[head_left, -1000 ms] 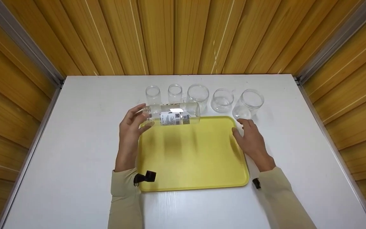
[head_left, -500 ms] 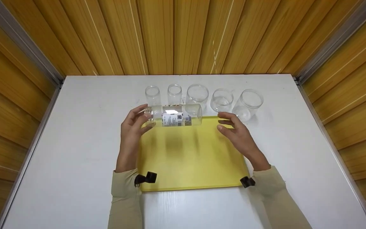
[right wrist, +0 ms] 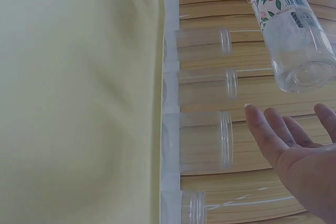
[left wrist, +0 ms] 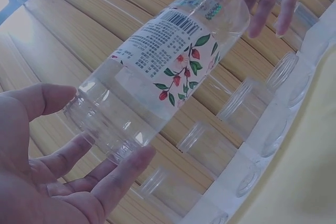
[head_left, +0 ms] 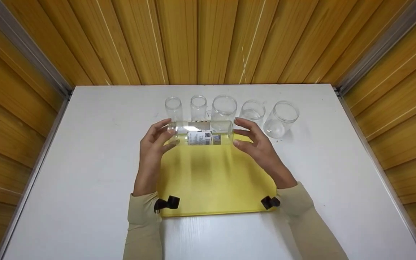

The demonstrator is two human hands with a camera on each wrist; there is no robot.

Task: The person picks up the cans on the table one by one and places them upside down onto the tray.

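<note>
A clear jar with a white, flower-printed label (head_left: 199,138) is held lying sideways above the yellow tray (head_left: 219,191). My left hand (head_left: 152,144) grips its ridged neck end, thumb on one side and fingers on the other, as the left wrist view shows of the jar (left wrist: 168,61). Facing the jar's base is my right hand (head_left: 260,146), fingers spread and bent slightly around that end. In the right wrist view, a gap shows between the right hand (right wrist: 302,163) and the base of the jar (right wrist: 289,40).
Behind the tray stands a row of clear lidless jars: two narrow ones (head_left: 173,104) (head_left: 198,104) at the left, a wide one (head_left: 224,104), a low one (head_left: 253,110) and a larger one (head_left: 284,117) at the right. Wood-patterned walls (head_left: 179,43) enclose the white table (head_left: 92,151).
My right hand has moved left from the tray's right edge to the jar's base end. The left hand and the jar have shifted slightly right.
</note>
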